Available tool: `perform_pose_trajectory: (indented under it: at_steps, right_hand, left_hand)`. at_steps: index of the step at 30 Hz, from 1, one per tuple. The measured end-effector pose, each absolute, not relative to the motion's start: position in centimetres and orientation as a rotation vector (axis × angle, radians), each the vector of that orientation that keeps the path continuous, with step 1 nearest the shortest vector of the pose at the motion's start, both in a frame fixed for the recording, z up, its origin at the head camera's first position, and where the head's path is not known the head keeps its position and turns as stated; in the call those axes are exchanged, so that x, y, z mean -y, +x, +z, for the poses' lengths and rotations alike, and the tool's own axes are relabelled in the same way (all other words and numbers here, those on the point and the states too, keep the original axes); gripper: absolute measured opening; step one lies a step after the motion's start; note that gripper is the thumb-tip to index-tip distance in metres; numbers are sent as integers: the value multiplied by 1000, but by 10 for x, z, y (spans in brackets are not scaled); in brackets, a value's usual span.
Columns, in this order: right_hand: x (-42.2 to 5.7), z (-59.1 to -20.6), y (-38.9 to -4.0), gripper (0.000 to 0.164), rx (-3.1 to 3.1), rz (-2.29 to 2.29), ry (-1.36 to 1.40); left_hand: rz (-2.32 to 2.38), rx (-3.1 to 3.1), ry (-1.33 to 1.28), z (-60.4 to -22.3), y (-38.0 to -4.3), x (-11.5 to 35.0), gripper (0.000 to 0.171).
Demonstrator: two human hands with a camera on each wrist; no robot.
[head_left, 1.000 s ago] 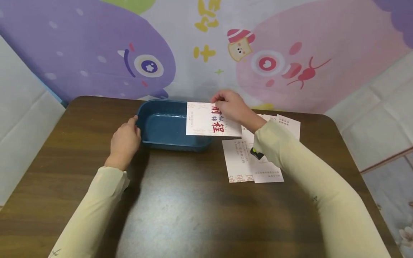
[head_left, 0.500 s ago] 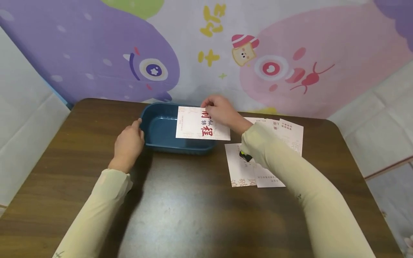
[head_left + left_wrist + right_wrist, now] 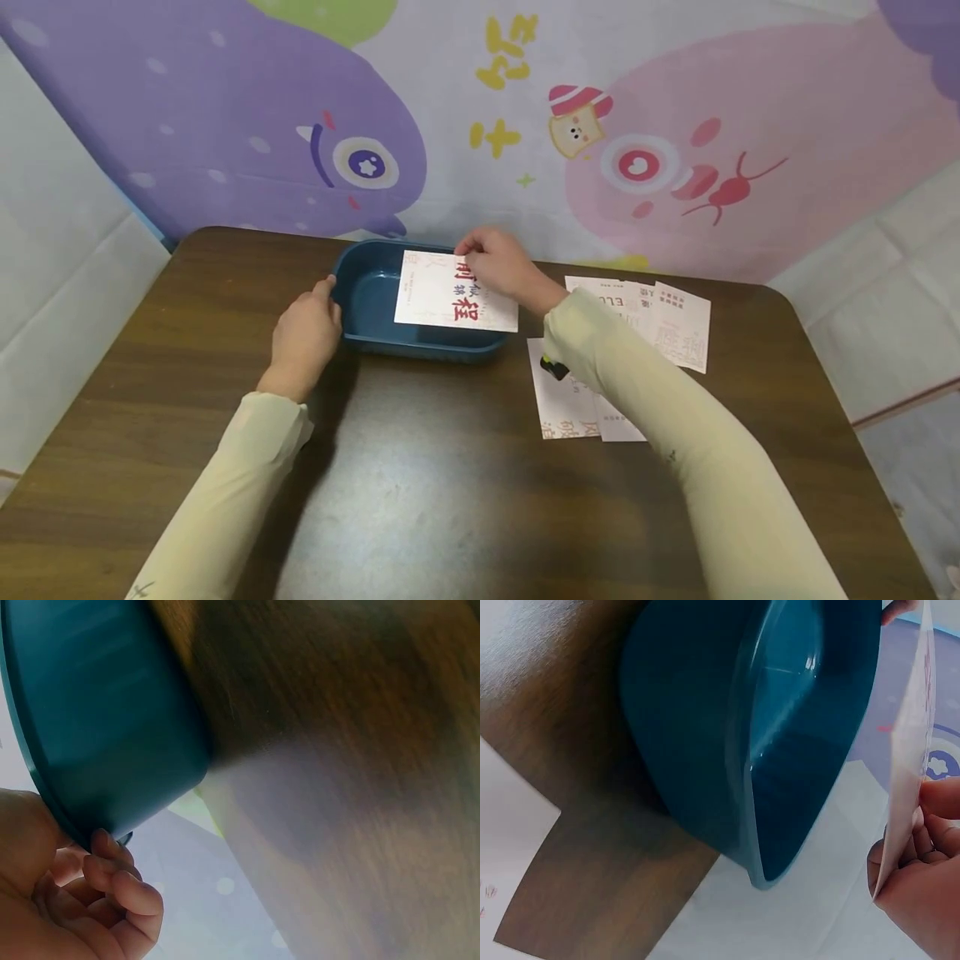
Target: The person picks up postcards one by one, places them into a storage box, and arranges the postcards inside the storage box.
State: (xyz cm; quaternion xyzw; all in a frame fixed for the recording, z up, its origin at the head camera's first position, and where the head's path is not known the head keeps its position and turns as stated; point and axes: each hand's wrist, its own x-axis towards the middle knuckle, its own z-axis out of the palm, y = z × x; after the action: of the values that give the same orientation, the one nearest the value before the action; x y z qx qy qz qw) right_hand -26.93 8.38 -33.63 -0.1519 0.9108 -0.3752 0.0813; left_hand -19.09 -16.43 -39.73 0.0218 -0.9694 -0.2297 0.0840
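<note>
A dark teal plastic bin [image 3: 427,347] stands at the back of the table, its inner floor partly visible. My left hand [image 3: 303,340] grips its left end by the rim; the left wrist view shows curled fingers [image 3: 139,896] at the rim. Over the right part of the bin, my right hand [image 3: 498,262] pinches a white card [image 3: 427,292] by its far edge, between thumb and fingers. Red and blue characters are printed on the card's upper face. In the right wrist view the card [image 3: 907,757] is seen nearly edge-on, above the bin's opening, apart from the rim [image 3: 761,877].
Several printed white cards [image 3: 686,333] lie overlapping on the table to the right, partly hidden by the right sleeve [image 3: 637,375]. A small black and green item [image 3: 553,367] shows at the right cuff. A cartoon-printed cloth [image 3: 465,183] hangs behind the brown table [image 3: 420,483].
My right hand has carried the card leftward, further over the bin. The left hand keeps its grip on the rim. The view has shifted slightly.
</note>
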Motion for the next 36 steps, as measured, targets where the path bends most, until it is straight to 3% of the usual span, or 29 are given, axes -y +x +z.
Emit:
perform_pose_trajectory:
  at_steps: [36]
  right_hand:
    - [-53, -380, -276, 32, -2667, -975, -477]
  left_hand:
    - [-710, 2892, 98, -396, -192, 164, 44]
